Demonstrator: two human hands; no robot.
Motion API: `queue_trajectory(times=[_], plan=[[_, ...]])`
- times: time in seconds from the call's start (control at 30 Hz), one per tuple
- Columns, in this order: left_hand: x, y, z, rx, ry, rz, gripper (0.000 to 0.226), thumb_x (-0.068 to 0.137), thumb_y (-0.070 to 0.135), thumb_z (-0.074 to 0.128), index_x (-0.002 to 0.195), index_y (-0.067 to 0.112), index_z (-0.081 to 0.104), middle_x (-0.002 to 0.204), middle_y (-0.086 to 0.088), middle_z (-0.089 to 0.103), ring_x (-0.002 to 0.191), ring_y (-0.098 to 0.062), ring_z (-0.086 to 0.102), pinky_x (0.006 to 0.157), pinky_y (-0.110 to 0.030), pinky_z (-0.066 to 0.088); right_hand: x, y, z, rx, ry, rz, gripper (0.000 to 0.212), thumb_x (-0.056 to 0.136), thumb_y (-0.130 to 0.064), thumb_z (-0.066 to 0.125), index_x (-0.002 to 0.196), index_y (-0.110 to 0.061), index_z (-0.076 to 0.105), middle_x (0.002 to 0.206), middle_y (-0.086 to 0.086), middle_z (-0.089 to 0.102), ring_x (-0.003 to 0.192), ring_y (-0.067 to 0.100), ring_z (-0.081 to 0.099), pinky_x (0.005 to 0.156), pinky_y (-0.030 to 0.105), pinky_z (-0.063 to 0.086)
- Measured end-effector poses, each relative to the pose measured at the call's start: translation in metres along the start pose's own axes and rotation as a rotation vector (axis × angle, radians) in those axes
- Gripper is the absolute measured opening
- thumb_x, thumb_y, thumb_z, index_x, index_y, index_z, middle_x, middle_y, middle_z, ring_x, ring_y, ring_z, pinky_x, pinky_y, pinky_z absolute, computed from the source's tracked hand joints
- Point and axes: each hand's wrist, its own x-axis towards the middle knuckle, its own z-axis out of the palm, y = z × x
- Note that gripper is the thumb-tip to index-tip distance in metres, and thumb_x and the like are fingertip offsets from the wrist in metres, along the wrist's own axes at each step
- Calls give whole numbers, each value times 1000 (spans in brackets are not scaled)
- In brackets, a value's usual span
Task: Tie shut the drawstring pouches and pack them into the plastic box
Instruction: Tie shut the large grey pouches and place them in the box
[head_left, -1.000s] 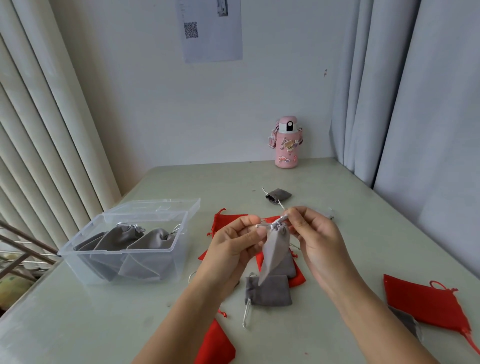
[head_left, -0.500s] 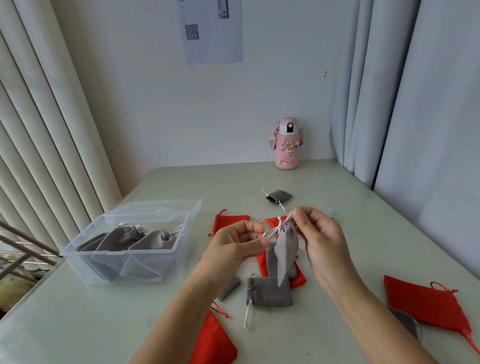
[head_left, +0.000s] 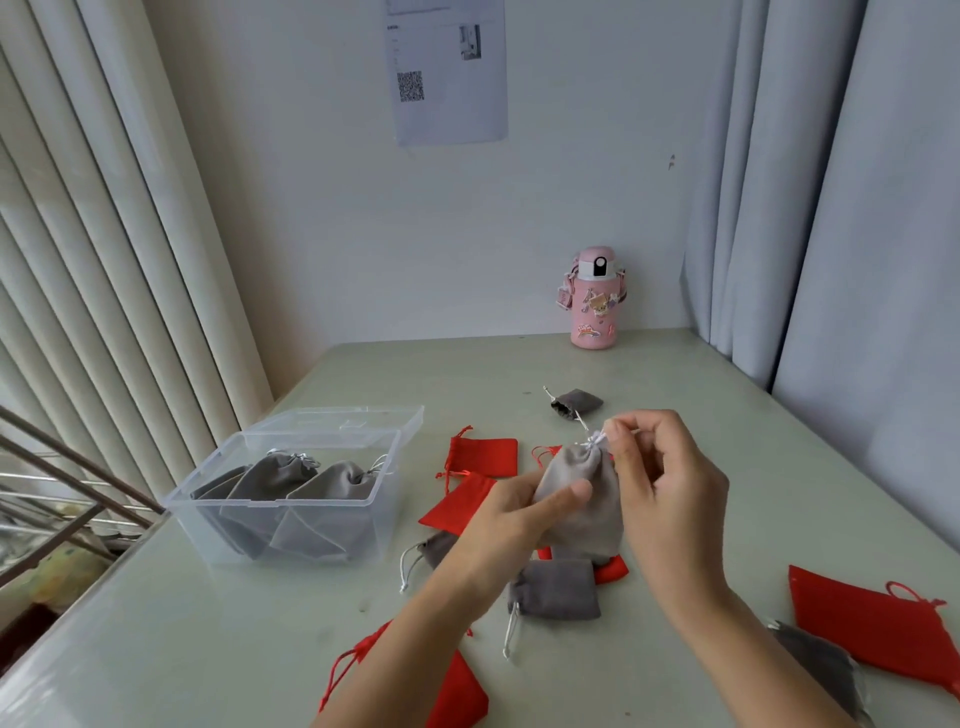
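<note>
pouch: grey pouch (head_left: 576, 499) was held up over mid-table, mouth cinched; velvety, looked light and floppy
left hand (head_left: 514, 525): gripped the body, thumb across front
right hand (head_left: 670, 488): pinched silver cord (head_left: 597, 440) at neck
hold: neck or cord probably best, cloth would slump
plastic box (head_left: 197, 525): clear, rigid, sat left, grey pouches inside

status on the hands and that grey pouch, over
Left hand holds grey pouch by its body, right hand pinches the drawstring at its neck. Plastic box open, packed pouches inside. Loose pouches on table beneath the hands, none blocking the box.
</note>
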Motion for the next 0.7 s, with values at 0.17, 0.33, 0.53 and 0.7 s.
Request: queue_trajectory(times=[0.17, 0.33, 0.53, 0.7], plan=[[6, 8, -18, 216, 268, 79, 48, 80, 44, 64, 78, -4, 62, 68, -6, 55, 65, -15, 46, 60, -34, 35, -6, 4, 6, 49, -187, 23, 22, 92, -31, 53, 104, -14, 57, 60, -5, 62, 56, 8, 59, 53, 18, 44], [2, 47, -94, 275, 630, 198, 19, 74, 31, 65, 67, 15, 60, 65, -8, 52, 62, -15, 43, 58, -30, 31, -23, 27, 24, -34, -561, 229, 39, 93, -34, 56, 126, -17, 44, 69, -10, 63, 62, 2, 57, 62, 19, 40], [-8, 44, -175, 674, 765, -161, 22, 85, 19, 68, 90, -3, 67, 82, -22, 64, 70, -24, 53, 63, -32, 40, -34, 32, 29, -84, -788, 325, 37, 91, -27, 60, 125, -20, 47, 77, -6, 64, 69, -1, 54, 76, 19, 42], [-13, 36, -183, 974, 492, -413, 24, 81, 32, 71, 89, 9, 68, 82, -9, 64, 76, -22, 56, 64, -28, 37, -31, 31, 26, -70, -810, 359, 33, 92, -26, 60, 123, -22, 48, 77, -11, 63, 72, -6, 54, 70, 8, 38]])
